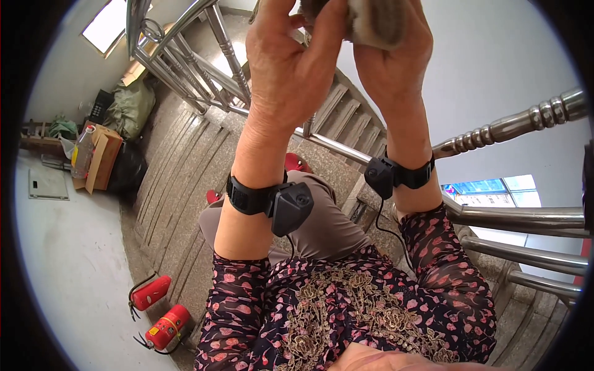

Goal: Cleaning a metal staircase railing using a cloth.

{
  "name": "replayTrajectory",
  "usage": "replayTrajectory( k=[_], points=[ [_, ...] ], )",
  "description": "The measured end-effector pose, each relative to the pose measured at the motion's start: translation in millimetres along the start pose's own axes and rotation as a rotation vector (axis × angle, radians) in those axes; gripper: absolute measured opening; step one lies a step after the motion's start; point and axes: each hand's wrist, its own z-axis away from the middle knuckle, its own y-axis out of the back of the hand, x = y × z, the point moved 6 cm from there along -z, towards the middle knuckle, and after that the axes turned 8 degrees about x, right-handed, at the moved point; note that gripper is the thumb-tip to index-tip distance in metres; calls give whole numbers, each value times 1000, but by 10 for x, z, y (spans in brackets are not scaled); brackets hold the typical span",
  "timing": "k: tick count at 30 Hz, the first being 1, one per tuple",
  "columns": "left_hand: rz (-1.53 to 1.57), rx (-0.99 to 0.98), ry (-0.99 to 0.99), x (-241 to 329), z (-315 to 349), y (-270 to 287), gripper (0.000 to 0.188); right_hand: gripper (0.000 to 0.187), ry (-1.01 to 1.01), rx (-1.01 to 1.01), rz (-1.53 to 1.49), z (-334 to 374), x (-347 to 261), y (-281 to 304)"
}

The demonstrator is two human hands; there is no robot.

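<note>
1. Head view, the thing: a fuzzy grey-brown cloth [378, 23] sits at the top edge, between the hands and against the right palm; part of it runs out of sight. It looks light, soft and limp, probably not slippery or easily broken.

2. Head view, the hands: the left hand [291, 62] and right hand [396, 65] are raised close together, the left thumb beside the cloth. Their fingertips are cut off, so I cannot tell how far either is closed.

3. Head view, the hold: a bunched fold pinched between thumb and fingers should serve best; a loose corner would likely flop.

4. Head view, edges: a metal post [510, 127] ends near the right forearm, with thick metal bars [526, 216] below it. More railing [226, 52] stands left of the left hand. Each forearm carries a black wrist camera [292, 208], whose trailing cable [394, 237] could snag.

5. Head view, open room: the pale wall [495, 46] leaves the clearest side, upper right. Stone steps [170, 179] spread below, so footing likely limits reach.
</note>
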Motion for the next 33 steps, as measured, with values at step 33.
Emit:
replayTrajectory(
  k=[33],
  points=[
    [-178, -504, 164, 271, 323, -1419, 47, 35, -426, 148, 936, -442, -1388, 1101]
  ],
)
